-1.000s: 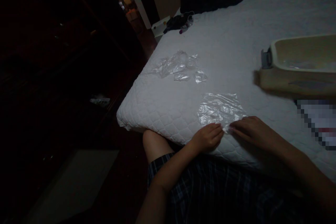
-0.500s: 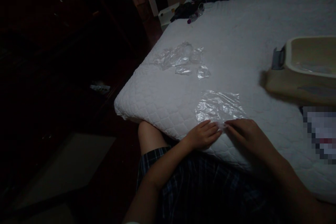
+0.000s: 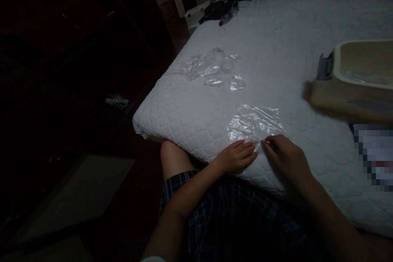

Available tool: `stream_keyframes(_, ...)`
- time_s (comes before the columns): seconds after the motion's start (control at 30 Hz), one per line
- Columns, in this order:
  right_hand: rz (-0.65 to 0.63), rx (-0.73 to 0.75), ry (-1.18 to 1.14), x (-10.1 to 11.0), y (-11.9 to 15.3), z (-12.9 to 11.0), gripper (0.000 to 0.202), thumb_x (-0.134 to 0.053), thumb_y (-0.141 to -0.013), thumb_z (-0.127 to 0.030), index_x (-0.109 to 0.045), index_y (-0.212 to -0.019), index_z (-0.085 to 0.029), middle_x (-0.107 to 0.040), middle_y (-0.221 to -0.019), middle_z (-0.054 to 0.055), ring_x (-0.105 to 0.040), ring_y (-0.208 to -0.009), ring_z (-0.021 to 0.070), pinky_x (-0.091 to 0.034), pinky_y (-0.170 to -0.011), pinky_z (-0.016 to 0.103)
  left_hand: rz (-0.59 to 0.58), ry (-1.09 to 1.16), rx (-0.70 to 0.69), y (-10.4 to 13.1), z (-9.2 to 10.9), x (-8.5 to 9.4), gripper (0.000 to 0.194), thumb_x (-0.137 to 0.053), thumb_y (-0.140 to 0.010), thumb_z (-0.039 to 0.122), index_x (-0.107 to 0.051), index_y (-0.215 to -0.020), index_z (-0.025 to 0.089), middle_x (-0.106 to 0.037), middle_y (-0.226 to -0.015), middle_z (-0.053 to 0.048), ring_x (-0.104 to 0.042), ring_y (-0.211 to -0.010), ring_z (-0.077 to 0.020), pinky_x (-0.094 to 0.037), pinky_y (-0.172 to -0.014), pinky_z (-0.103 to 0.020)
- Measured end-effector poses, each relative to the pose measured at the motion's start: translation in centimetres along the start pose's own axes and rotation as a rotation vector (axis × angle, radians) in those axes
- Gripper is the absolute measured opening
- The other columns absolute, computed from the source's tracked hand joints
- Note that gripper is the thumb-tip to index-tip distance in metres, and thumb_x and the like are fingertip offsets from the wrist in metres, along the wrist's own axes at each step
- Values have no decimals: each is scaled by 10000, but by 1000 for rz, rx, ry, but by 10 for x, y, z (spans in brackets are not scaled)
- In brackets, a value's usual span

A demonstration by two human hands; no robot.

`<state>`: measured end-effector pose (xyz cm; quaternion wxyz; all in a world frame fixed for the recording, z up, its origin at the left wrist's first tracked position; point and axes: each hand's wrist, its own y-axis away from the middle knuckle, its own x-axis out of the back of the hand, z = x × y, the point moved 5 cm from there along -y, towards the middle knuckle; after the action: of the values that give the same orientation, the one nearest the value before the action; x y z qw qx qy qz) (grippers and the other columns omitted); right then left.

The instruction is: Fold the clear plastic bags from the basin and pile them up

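Note:
A clear plastic bag (image 3: 256,120) lies spread and wrinkled on the white quilted mattress (image 3: 190,118), close to its front edge. My left hand (image 3: 238,157) rests flat on the bag's near edge, fingers stretched out and pressing down. Just to its right, my right hand (image 3: 284,153) pinches the near edge of the same bag between thumb and fingertips. Farther back lie crumpled clear plastic bags (image 3: 211,65), with small folded plastic pieces (image 3: 237,83) beside them.
At the right stands a beige plastic bin (image 3: 353,96) with a grey latch and clear plastic inside. A blurred-out item (image 3: 374,151) lies nearer. A bottle (image 3: 227,18) and a dark bundle (image 3: 215,10) sit at the far corner. The mattress edge drops to dark floor.
My right hand has risen slightly, keeping its pinch on the bag's near edge. The left hand has barely moved. The bag stays in nearly the same place.

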<state>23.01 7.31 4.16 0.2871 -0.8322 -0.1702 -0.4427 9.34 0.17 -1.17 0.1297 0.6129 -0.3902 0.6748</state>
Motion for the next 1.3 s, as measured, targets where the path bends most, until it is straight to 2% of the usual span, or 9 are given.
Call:
stream_keyframes(0.27, 46, 190, 122, -9, 1, -1, 202, -473, -904, -198, -642, -996, -135, -648, -911, 95, -599, -810, 204, -479, -730, 310, -1, -2, -6, 1, 0, -1, 349, -465, -922, 253, -567, -1228, 121, -609, -1264, -140, -497, -1273, -259, -422, -1070, -433)
stream_keyframes(0.4, 15, 234, 185, -15, 0, -1, 253, -472, -917, -222, -650, -1070, -127, -648, -949, 110, -587, -833, 216, -476, -760, 330, 20, -17, -15, 0, 1, 2, 339, -459, -922, 234, -571, -1216, 107, -612, -1258, -145, -499, -1271, -255, -416, -1076, -424)
stream_keyframes(0.77, -43, 240, 303, -21, 0, -4, 287, -455, -925, -223, -639, -1121, -122, -631, -963, 129, -565, -810, 218, -453, -726, 339, 50, -61, -15, 2, 1, -1, 341, -427, -941, 211, -549, -1251, 144, -591, -1296, -115, -477, -1297, -224, -408, -1096, -401)
stream_keyframes(0.9, -51, 236, 302, -21, 0, -4, 280, -471, -913, -204, -639, -1121, -120, -637, -965, 127, -569, -826, 227, -457, -730, 341, 18, -73, -23, 1, 2, 1, 353, -438, -933, 193, -536, -1262, 111, -567, -1325, -137, -440, -1328, -242, -386, -1114, -421)
stream_keyframes(1.1, -33, 228, 303, -18, 1, -5, 276, -455, -917, -198, -651, -1095, -121, -645, -955, 126, -582, -816, 226, -467, -726, 343, -40, -60, -28, 0, 2, -1, 335, -451, -938, 207, -546, -1245, 112, -555, -1338, -149, -443, -1324, -248, -376, -1115, -440)
stream_keyframes(1.3, 25, 134, 211, -7, -2, 0, 319, -426, -934, -258, -647, -1117, -119, -614, -1074, 161, -597, -872, 230, -495, -776, 365, 12, -55, -10, 1, 1, -2, 311, -442, -944, 210, -558, -1225, 142, -570, -1325, -123, -472, -1299, -240, -397, -1095, -439)
